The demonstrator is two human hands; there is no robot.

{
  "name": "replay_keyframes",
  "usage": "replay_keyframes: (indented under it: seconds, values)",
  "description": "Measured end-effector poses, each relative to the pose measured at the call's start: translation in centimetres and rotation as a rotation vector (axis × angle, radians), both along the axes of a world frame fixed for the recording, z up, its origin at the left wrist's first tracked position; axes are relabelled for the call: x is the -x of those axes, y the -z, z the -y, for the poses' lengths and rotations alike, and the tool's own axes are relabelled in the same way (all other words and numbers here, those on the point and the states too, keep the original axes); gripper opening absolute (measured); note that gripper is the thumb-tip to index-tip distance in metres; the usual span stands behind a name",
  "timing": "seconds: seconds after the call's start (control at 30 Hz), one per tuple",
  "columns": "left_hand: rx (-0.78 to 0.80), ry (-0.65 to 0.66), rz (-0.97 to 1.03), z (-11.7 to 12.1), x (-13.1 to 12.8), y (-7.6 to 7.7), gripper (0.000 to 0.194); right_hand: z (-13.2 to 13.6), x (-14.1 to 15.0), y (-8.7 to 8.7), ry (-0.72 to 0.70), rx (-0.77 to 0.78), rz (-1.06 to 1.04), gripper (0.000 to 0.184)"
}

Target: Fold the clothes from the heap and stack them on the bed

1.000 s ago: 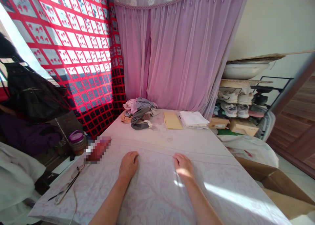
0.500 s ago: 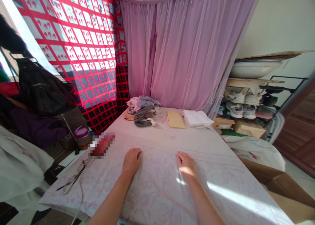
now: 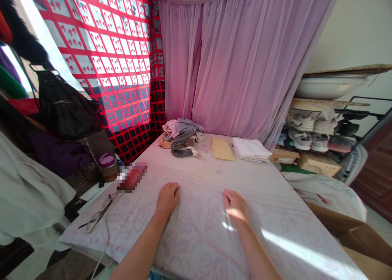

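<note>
Table with a pale pink patterned cloth is in front of the person, and both hands rest on it. The left hand lies with its fingers a little curled, and the right hand lies in the same way. The two hands are well apart from each other, and neither of them is closed on anything. Sunlight falls on the right hand and on the cloth beside it.

On the left part of the table is a red object, but it is blurred, so one cannot tell what it is. Just below it lie eyeglasses, and a thin white cable runs from there over the near edge of the table. At the far end of the table lie a heap of crumpled clothes, a yellow envelope and a stack of white papers, in this order from left to right.

Behind the far end of the table hangs a pink curtain. Left of the table are a jar with a purple lid and a hanging black bag. Right of the table stand a shoe rack with a white basin on top, and a cardboard box.
</note>
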State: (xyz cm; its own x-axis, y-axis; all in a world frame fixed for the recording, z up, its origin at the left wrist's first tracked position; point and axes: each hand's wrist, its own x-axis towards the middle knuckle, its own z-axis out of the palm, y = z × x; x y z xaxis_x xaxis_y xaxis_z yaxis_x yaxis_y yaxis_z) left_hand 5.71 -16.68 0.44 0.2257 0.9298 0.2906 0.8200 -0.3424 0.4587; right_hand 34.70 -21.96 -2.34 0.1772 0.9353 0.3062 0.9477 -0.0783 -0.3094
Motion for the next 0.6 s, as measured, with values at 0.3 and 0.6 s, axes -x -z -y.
replay_keyframes:
  seconds: [0.3,0.6]
  values:
    - [0.003,-0.006,0.01,-0.14,-0.04,-0.02,0.026,0.01,-0.1,-0.16,-0.01,-0.015,-0.044,0.033]
    - [0.043,-0.052,-0.051,0.29,-0.13,0.2,0.037,-0.28,-0.48,0.21,-0.016,-0.074,-0.176,0.029]
